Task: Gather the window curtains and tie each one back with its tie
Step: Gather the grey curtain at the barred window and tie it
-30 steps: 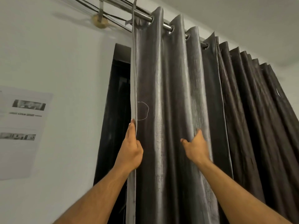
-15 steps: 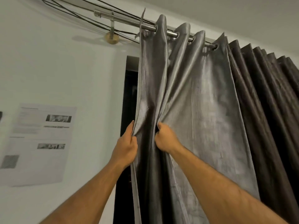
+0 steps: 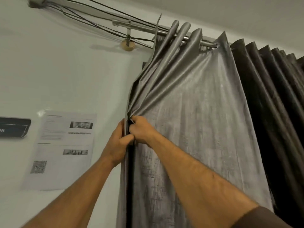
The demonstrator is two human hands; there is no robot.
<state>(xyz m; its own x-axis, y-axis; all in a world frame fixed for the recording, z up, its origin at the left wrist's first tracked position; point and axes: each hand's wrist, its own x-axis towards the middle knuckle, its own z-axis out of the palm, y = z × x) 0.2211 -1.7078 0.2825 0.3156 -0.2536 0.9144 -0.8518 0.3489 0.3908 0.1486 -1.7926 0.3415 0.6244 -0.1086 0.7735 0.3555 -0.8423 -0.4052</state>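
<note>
A shiny grey curtain (image 3: 194,122) hangs by eyelets from a metal rod (image 3: 166,32). Its left folds are bunched together toward its left edge. My left hand (image 3: 117,145) grips that left edge from the outside, thumb toward the fabric. My right hand (image 3: 142,130) pinches the gathered folds right beside the left hand, and the two hands touch. A second, darker curtain (image 3: 273,99) hangs in pleats to the right. No tie is in view.
A white wall (image 3: 49,76) lies to the left, with a printed paper sheet (image 3: 65,148) taped on it and a dark sign (image 3: 13,128) at the far left. Black cables (image 3: 92,22) run along the wall above the rod bracket (image 3: 128,44).
My right hand has dragged the curtain folds leftward until it meets my left hand. The fabric is now bunched at the left edge. My view has shifted left and down.
</note>
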